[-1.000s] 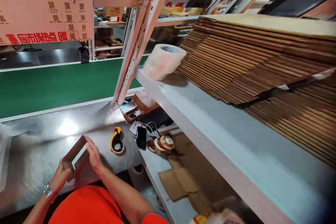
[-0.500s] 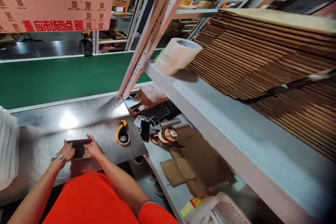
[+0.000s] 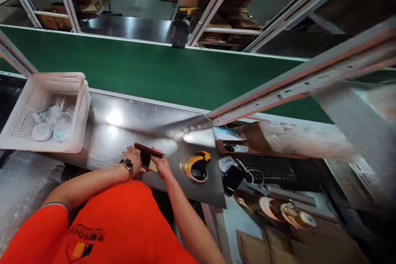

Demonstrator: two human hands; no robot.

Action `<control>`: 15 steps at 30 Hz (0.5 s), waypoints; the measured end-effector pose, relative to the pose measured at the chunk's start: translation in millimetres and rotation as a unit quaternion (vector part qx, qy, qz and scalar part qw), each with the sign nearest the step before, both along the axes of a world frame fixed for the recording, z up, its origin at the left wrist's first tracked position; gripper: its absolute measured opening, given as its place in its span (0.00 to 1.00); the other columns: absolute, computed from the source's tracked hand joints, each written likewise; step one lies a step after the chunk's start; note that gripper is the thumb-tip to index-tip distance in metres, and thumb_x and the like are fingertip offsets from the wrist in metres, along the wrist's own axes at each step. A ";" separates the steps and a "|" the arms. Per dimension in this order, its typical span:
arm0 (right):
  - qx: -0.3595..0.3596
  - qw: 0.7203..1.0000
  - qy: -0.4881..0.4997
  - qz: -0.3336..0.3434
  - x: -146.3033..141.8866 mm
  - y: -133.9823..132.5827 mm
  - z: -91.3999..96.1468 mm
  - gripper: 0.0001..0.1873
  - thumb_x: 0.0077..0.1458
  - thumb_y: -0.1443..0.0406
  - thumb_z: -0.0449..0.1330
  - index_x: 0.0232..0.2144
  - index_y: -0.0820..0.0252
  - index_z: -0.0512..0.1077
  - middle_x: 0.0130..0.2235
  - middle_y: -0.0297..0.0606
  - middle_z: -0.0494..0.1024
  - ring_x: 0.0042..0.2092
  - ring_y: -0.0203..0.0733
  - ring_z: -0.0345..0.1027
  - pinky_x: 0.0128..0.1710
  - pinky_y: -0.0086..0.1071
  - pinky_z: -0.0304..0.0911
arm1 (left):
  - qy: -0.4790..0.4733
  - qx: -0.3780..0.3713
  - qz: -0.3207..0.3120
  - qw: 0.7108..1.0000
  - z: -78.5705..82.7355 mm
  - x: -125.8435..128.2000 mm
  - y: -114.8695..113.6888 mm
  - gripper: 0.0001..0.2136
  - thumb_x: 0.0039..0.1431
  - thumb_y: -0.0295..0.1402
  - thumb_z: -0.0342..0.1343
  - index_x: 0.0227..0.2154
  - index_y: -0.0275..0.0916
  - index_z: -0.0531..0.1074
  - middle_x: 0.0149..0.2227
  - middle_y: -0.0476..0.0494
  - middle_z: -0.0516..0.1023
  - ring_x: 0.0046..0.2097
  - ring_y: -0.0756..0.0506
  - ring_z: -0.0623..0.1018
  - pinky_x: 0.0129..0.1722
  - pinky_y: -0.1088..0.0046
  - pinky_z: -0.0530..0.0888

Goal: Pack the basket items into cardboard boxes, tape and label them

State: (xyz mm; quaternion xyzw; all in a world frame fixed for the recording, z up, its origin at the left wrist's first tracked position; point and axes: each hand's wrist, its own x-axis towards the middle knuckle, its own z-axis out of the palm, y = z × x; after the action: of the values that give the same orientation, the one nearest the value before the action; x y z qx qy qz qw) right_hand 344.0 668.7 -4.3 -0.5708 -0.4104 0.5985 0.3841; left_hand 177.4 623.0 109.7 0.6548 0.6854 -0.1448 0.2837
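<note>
Close to my body, over the metal table, I hold a small brown cardboard box [image 3: 149, 151] between both hands. My left hand [image 3: 134, 158], with a wristwatch above it, is closed on the box's left side. On the other side my right hand [image 3: 163, 166] grips the right wall. The box's dark inside faces up, and its lower part is partly hidden by my hands. To the right of my right hand lies a yellow and black tape dispenser [image 3: 198, 167].
A white plastic basket [image 3: 81, 119] with small packaged items stands at the left, above bubble wrap [image 3: 27, 189]. Beyond the metal table [image 3: 148, 119] runs a green conveyor belt [image 3: 148, 70]. At right are a slanted metal post [image 3: 262, 99], a keyboard [image 3: 272, 169] and flat cardboard [image 3: 334, 239].
My view has swung left, bringing the basket and bubble wrap in and taking the shelf of stacked cardboard out. Both hands still hold the box, which now sits at a different tilt.
</note>
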 end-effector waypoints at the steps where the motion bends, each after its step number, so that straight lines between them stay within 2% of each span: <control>1: -0.015 1.000 0.007 0.012 3.3 0.3 -3.3 0.26 0.38 0.48 0.81 0.35 0.57 0.82 0.49 0.49 0.88 0.58 0.59 0.76 0.67 0.55 0.65 | 0.003 0.011 -0.006 1.000 -0.1 -0.2 -1.3 0.45 0.67 0.51 0.70 0.76 0.26 0.66 0.75 0.06 0.63 0.75 0.15 0.66 0.66 0.36 0.75; 3: -0.035 0.999 0.019 0.028 8.7 0.6 -9.4 0.28 0.33 0.48 0.82 0.36 0.55 0.83 0.51 0.47 0.88 0.60 0.60 0.75 0.68 0.55 0.64 | 0.003 0.031 -0.022 0.999 0.9 -2.2 -5.7 0.42 0.71 0.54 0.65 0.75 0.27 0.68 0.73 0.09 0.68 0.74 0.18 0.68 0.65 0.37 0.76; 5: -0.039 0.999 0.018 0.024 11.6 0.9 -14.2 0.28 0.33 0.49 0.82 0.36 0.54 0.84 0.50 0.45 0.88 0.59 0.59 0.75 0.67 0.54 0.65 | -0.008 0.043 -0.033 0.998 2.5 -6.2 -8.6 0.40 0.73 0.58 0.60 0.73 0.28 0.71 0.71 0.11 0.70 0.71 0.19 0.71 0.63 0.38 0.78; 9: -0.049 0.998 0.023 0.022 13.5 1.8 -16.6 0.25 0.33 0.52 0.81 0.35 0.53 0.84 0.46 0.40 0.89 0.55 0.55 0.78 0.61 0.48 0.69 | -0.051 0.063 -0.017 0.997 -0.7 -15.1 -4.6 0.34 0.72 0.58 0.60 0.65 0.34 0.76 0.66 0.19 0.73 0.64 0.21 0.77 0.57 0.45 0.81; 13: -0.093 0.993 0.066 0.029 18.9 2.7 -7.7 0.27 0.33 0.52 0.82 0.38 0.52 0.85 0.43 0.36 0.90 0.50 0.53 0.82 0.50 0.41 0.74 | -0.092 0.066 0.012 0.994 -19.6 -20.4 1.6 0.29 0.71 0.55 0.63 0.62 0.36 0.76 0.63 0.23 0.74 0.59 0.24 0.81 0.55 0.52 0.81; 15: -0.123 0.987 0.098 0.026 21.2 2.7 -1.8 0.30 0.35 0.46 0.81 0.39 0.53 0.85 0.40 0.37 0.90 0.47 0.54 0.83 0.47 0.42 0.76 | -0.122 0.064 0.048 0.989 -33.3 -22.1 1.0 0.31 0.70 0.55 0.66 0.63 0.35 0.74 0.63 0.23 0.74 0.58 0.26 0.83 0.57 0.52 0.80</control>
State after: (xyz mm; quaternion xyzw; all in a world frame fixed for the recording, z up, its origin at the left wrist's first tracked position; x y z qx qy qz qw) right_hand 365.2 671.3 -6.1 -0.5413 -0.3093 0.7071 0.3336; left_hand 155.4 624.0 76.4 0.6509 0.6838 -0.0056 0.3296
